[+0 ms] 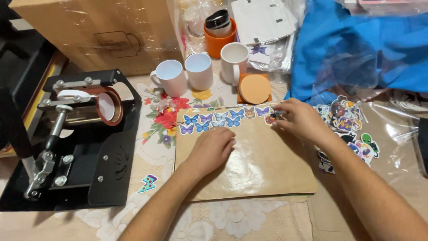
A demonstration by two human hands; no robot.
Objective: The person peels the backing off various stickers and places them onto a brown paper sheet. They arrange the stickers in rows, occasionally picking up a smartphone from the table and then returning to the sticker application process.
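While pressing flat on the tan sheet [249,165] with the left hand [213,149], palm down and fingers curled loosely, gripping nothing. Right hand [301,119] up at the sheet's far right corner, fingertips pinching a small sticker [270,118] at the end of the butterfly sticker row [218,120] lining the far edge. Could easily go crooked or overlap the neighbouring sticker if the sheet slides, probably why the left hand is pinning it. Loose sticker pile [345,122] just right of the sheet, touching the forearm, so could get dragged or scattered. Three white mugs [198,71] and round cork coasters [254,88] near the tabletop's far edge, just behind the row, easy to knock. Black mug press [80,138] at the left edge, well apart. Stray sticker [148,183] between press and sheet.
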